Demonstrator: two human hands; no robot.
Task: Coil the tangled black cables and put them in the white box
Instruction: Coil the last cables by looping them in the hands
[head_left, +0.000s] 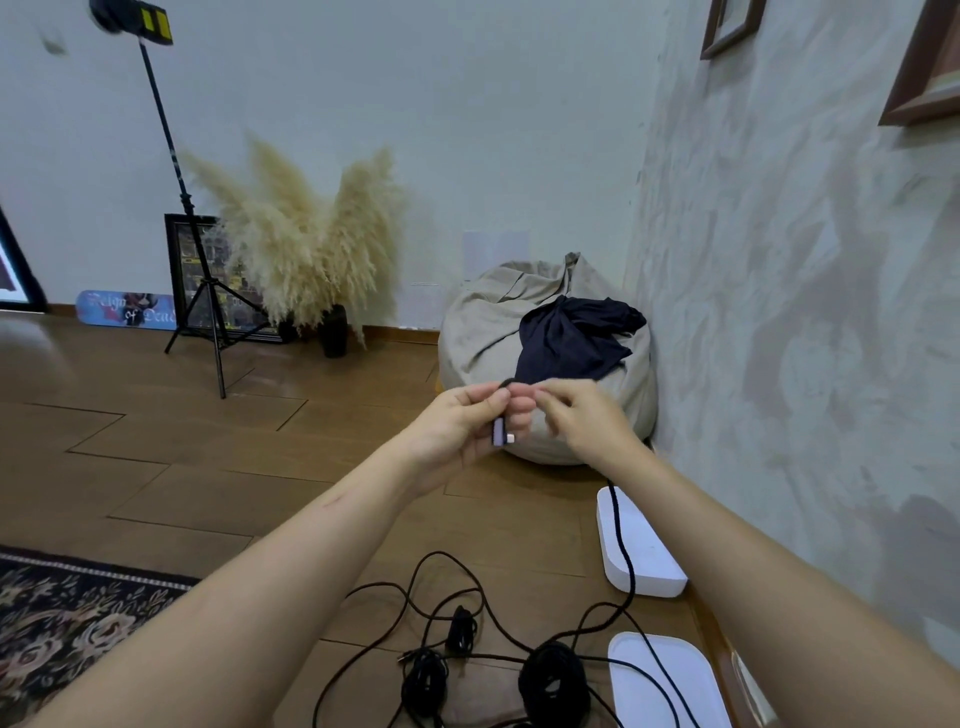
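The left grip (457, 421) and right grip (587, 421) both pinch one black cable (622, 525) by its plug (498, 431) — coiling seems barely begun, so next draw slack from the floor tangle (553, 680) into loops.

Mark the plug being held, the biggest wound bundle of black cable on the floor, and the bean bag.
plug (500, 432): head view, on its pale lower body.
cable bundle (554, 678): head view, middle of the coil.
bean bag (483, 332): head view, bare beige left side.
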